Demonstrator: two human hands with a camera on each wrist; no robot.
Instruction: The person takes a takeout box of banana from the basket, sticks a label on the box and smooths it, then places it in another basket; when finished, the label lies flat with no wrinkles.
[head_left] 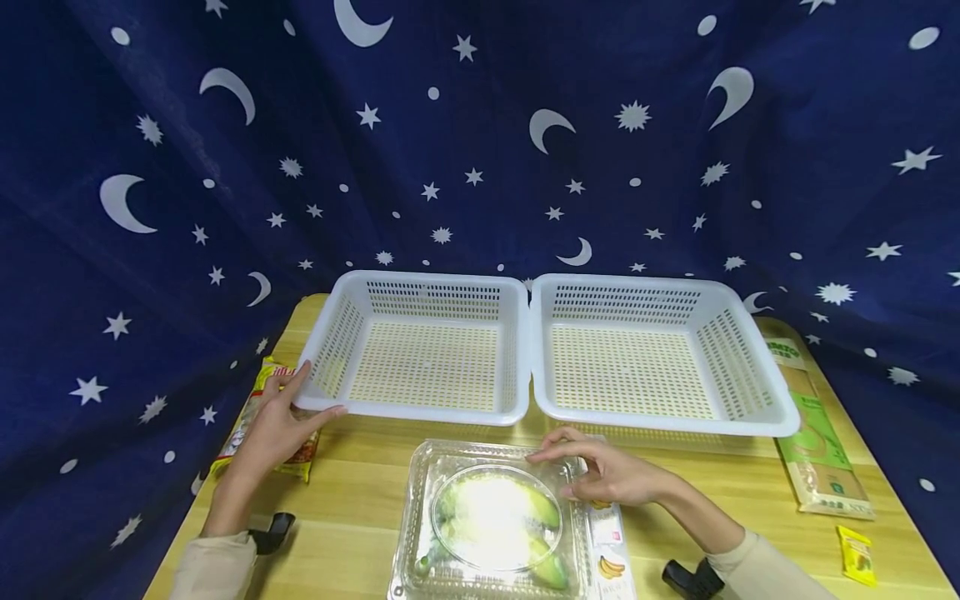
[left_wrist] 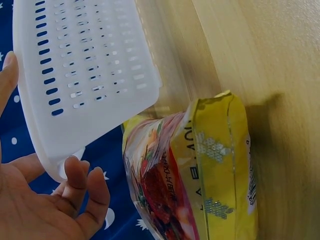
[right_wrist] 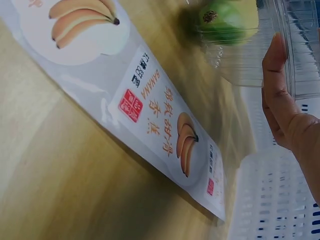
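Note:
My left hand (head_left: 279, 429) holds the front left corner of the left white plastic basket (head_left: 435, 414), thumb along the front rim and fingers at the side. In the left wrist view, fingers (left_wrist: 98, 192) curl below the basket corner. A clear plastic clamshell box (head_left: 422, 475) with green and yellow produce (right_wrist: 225, 22) inside lies at the front; glare hides part of its contents. My right hand (head_left: 611, 471) grips the box's right edge near its far corner. A white bag printed with bananas (right_wrist: 150, 100) lies beside the box, partly beneath it in the head view.
A second white basket (head_left: 660, 423) stands against the first on the right. A yellow and red food packet (left_wrist: 220, 165) lies left, partly behind my left hand. A green and tan packet (head_left: 821, 442) and a small yellow sachet (head_left: 857, 554) lie on the right. A starry curtain (head_left: 480, 125) hangs behind.

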